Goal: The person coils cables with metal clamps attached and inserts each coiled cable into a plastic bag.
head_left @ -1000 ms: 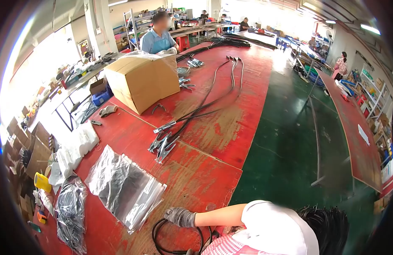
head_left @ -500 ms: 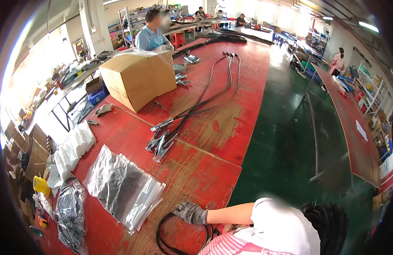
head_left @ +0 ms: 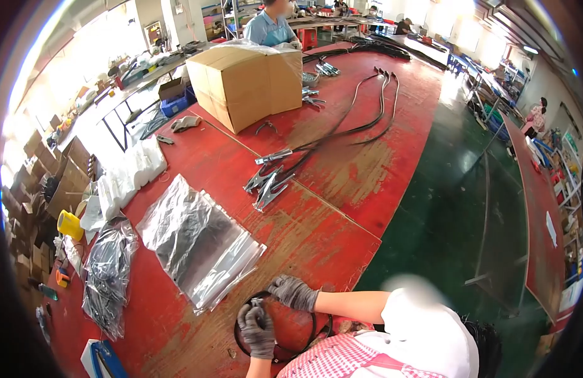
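A loop of black cable (head_left: 314, 321) lies at the table's near edge, in front of the checked apron. My right hand (head_left: 294, 293), in a grey glove, is closed on the top of this loop. Across from it, my left hand (head_left: 257, 331), gloved too, has its fingers curled at the loop's left side. A small silvery metal piece (head_left: 258, 303) shows at the left fingertips. Just beyond the hands lies a stack of clear plastic bags (head_left: 200, 242). Farther up the table, metal clamps (head_left: 266, 189) sit at the ends of long black cables (head_left: 342, 133).
A large cardboard box (head_left: 247, 85) stands on the red table (head_left: 329, 252). To the left are a filled plastic bag (head_left: 108, 277), a yellow tape roll (head_left: 69, 224) and white bags (head_left: 134, 176). A person in blue (head_left: 269, 30) is behind the box. Green floor borders the right edge.
My left hand has come into view at the cable loop. My right hand stays on the loop. The whole view has shifted, with table objects now farther right and mostly higher.
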{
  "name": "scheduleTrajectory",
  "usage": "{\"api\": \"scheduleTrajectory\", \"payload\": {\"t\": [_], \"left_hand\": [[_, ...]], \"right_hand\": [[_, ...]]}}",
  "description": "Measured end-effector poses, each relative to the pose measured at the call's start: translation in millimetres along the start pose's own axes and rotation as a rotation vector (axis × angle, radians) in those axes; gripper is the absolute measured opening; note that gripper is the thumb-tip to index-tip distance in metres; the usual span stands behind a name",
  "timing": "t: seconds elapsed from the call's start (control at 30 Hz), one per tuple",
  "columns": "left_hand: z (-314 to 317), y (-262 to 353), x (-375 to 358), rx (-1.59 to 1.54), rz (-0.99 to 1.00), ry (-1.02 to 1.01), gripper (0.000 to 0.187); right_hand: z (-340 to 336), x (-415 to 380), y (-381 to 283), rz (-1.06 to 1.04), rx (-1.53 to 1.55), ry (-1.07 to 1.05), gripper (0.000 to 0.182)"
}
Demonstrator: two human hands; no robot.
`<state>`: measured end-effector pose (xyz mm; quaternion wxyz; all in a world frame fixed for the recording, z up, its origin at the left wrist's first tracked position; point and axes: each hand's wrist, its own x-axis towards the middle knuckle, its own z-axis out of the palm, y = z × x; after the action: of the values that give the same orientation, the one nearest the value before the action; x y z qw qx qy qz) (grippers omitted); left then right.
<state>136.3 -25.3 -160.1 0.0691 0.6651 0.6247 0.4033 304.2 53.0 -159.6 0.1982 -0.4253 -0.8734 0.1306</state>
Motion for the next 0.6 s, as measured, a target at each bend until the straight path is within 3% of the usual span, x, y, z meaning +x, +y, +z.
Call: {"api": "scheduleTrajectory", "payload": {"t": [0.03,0.17,0.23,0.3,0.47,0.5,0.6], "left_hand": [[7,-1,2,0.065,0.035,-0.100,0.036],[-5,12,-1,0.261,-0.010,-0.119,0.041],[-24,21,2,0.129,0.034,-0.239,0.062],[-33,17,-1,0.165,0.015,-0.225,0.060],[-54,-8,-11,0.386,-0.104,-0.254,0.059],[-52,-10,-17,0.387,-0.045,-0.201,0.044],[-46,-18,-29,0.339,-0.045,-0.152,0.047]], "right_hand": [[4,-2,-1,0.001,-0.010,0.046,0.020],[19,-6,7,-0.039,-0.065,0.061,0.024],[14,5,8,-0.046,-0.062,0.067,0.026],[9,10,-5,-0.072,-0.019,-0.068,0.020],[27,30,-32,-0.157,0.040,-0.094,0.019],[30,32,-35,-0.127,0.037,-0.107,0.019],[26,33,-38,-0.112,0.037,-0.161,0.018]]}}
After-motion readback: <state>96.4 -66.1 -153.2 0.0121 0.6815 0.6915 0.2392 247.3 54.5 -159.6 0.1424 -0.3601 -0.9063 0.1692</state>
